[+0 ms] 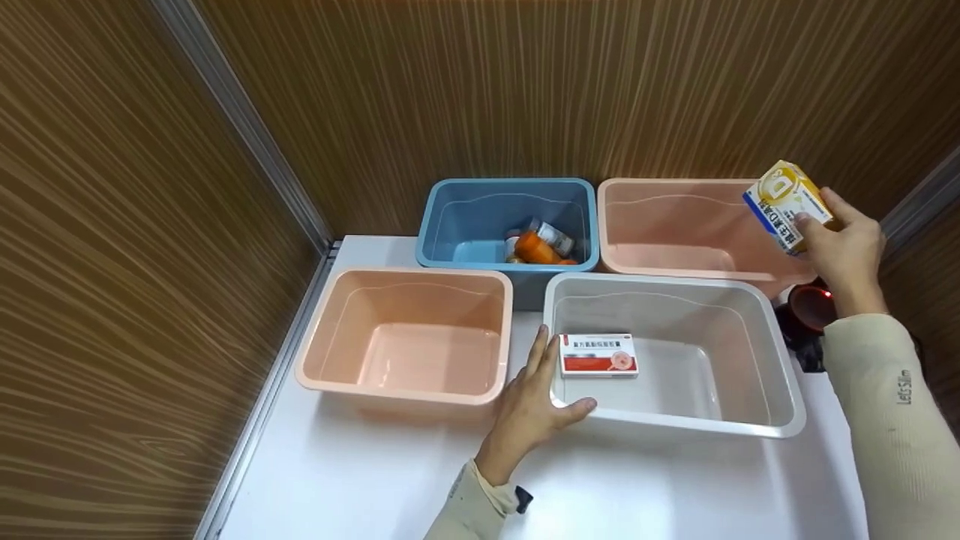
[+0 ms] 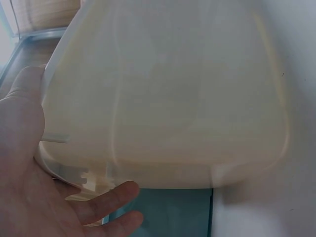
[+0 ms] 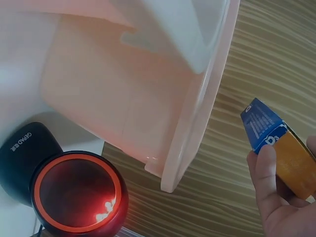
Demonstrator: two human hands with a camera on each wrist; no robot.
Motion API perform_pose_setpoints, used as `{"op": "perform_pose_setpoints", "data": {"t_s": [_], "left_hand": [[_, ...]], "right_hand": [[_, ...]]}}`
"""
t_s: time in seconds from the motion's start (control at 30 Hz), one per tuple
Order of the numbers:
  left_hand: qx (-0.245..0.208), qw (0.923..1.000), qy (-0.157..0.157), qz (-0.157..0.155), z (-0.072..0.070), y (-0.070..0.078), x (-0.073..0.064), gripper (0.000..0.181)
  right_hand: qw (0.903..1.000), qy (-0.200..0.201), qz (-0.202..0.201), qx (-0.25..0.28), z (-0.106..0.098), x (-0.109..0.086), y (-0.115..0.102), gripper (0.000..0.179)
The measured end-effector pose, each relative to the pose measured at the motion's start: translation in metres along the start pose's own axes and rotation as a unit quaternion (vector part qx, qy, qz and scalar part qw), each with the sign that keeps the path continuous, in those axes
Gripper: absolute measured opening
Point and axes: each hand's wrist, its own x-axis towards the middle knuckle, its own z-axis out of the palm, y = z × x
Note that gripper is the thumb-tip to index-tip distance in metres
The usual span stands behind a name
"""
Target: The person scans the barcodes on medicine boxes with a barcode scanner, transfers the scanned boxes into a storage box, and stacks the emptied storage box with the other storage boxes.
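Note:
Between thumb and fingers my right hand [image 1: 847, 244] grips a yellow, white and blue medicine box [image 1: 787, 202], tilted above the right end of the far pink bin [image 1: 675, 271]. In the right wrist view the box [image 3: 281, 148] shows a blue end and an orange side. My left hand [image 1: 529, 412] rests at the left front corner of the white bin [image 1: 675, 424], fingers spread and thumb over its rim. Inside that bin, near its left wall, lies a white and red medicine box [image 1: 598, 355]. The left wrist view shows this bin's outer wall [image 2: 163, 98] beside the fingers.
A blue bin [image 1: 450, 187] at the back holds several bottles, among them an orange bottle [image 1: 536, 247]. The near pink bin [image 1: 409, 394] stands left of the white one. Right of the bins, a round black scanner [image 3: 79, 192] glows red. Wood-grain walls [image 1: 525, 90] enclose the white table [image 1: 375, 480].

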Motion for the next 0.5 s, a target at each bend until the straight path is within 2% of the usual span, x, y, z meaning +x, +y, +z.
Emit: {"op": "perform_pose_setpoints", "data": {"t_s": [0.3, 0.5], "left_hand": [[-0.004, 0.9999, -0.001, -0.011, -0.002, 0.000, 0.000, 0.104], [-0.001, 1.0000, 0.007, 0.002, 0.000, 0.001, -0.001, 0.104]], "right_hand": [[0.9991, -0.029, 0.016, -0.027, 0.006, 0.011, 0.001, 0.062], [0.9969, -0.019, -0.010, -0.075, 0.013, 0.017, 0.002, 0.062]]}}
